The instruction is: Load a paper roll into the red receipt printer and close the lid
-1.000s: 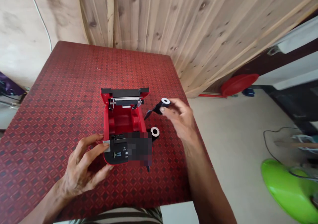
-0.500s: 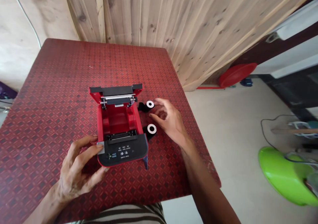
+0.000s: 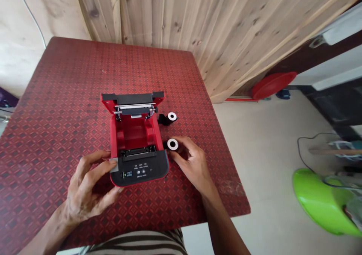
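A small red and black printer [image 3: 135,142] sits on the red patterned table [image 3: 70,81] with its lid raised and its inner bay bare. My left hand [image 3: 87,187] rests against the printer's front left corner, fingers curled on its casing. Two black rolls with white cores lie just right of the printer: the far roll [image 3: 169,117] lies alone on the table, and my right hand [image 3: 189,161] has its fingers closed around the near roll [image 3: 172,144].
A wooden plank wall [image 3: 198,21] rises behind the table. To the right, on the pale floor, are a red basin [image 3: 273,84], a green plastic object [image 3: 325,202] and a loose cable [image 3: 311,142]. The table's right edge is close to my right wrist.
My right hand set the raised roll down beside the printer's lid, then drew back toward me and closed on the nearer roll. My left hand stayed on the printer.
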The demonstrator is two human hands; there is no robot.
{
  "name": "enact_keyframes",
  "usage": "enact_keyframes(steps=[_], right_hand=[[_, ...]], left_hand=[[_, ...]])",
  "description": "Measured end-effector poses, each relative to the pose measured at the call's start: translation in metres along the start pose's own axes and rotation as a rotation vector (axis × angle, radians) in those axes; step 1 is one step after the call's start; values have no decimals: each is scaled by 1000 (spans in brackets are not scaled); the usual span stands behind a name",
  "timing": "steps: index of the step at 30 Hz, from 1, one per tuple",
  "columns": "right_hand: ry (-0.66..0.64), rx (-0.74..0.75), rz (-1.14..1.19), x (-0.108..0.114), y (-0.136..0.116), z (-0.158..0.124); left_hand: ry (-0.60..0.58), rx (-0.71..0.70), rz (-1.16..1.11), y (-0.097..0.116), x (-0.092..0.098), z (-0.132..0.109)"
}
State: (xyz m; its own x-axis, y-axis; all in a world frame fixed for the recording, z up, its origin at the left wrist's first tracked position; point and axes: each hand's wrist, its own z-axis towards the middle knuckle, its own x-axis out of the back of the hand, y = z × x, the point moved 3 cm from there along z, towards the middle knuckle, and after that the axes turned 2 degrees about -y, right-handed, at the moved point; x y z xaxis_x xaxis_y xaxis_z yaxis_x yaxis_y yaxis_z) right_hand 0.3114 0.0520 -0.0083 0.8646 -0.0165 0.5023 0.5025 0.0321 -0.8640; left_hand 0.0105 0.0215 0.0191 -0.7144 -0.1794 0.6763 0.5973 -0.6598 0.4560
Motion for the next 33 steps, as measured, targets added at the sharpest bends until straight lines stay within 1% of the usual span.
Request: enact_keyframes(steps=[1, 3, 4, 5, 6, 8, 9, 11, 14, 17, 19, 21, 25, 29, 31, 33], right_hand=[[-5, 10, 9, 5, -7, 0], [-5, 38, 29, 21, -29, -3], [2, 55, 40, 30, -43, -5], [14, 99, 56, 39, -59, -5], [-5, 161, 45, 44, -76, -5], [-125, 282, -88, 42, -105, 1], [-175, 359, -163, 36, -116, 6], [-242, 491, -323, 18, -131, 19], [-338, 621, -546, -16, -136, 40], [-424, 661, -727, -39, -134, 52], [-441, 650, -792, -44, -134, 55], [-440, 642, -819, -45, -135, 55], [-399, 646, -867, -46, -136, 51], [-376, 648, -963, -54, -136, 52], [-387, 628, -1004, -60, -135, 56], [-430, 591, -1016, -64, -134, 62]], left_hand=[[-4, -2, -4, 0, 0, -1], [-8, -11, -9, -1, -1, -3], [-9, -14, -14, -1, -1, -4], [-9, -14, -18, -1, 0, -5], [-12, -9, -19, -1, 0, -6], [-19, 4, -15, -1, 0, -6], [-21, 4, -10, -1, 1, -6], [-23, -5, 1, 0, 1, -5], [-31, -10, -1, 1, 2, -4], [-47, 5, -3, 1, 2, -4], [-53, 14, 1, 1, 2, -6], [-54, 16, 1, 1, 1, -7], [-61, 19, -4, 0, 0, -8], [-62, 17, -3, -1, -1, -6], [-61, 11, -5, -1, 0, -5], [-59, 8, -8, -1, 0, -4]])
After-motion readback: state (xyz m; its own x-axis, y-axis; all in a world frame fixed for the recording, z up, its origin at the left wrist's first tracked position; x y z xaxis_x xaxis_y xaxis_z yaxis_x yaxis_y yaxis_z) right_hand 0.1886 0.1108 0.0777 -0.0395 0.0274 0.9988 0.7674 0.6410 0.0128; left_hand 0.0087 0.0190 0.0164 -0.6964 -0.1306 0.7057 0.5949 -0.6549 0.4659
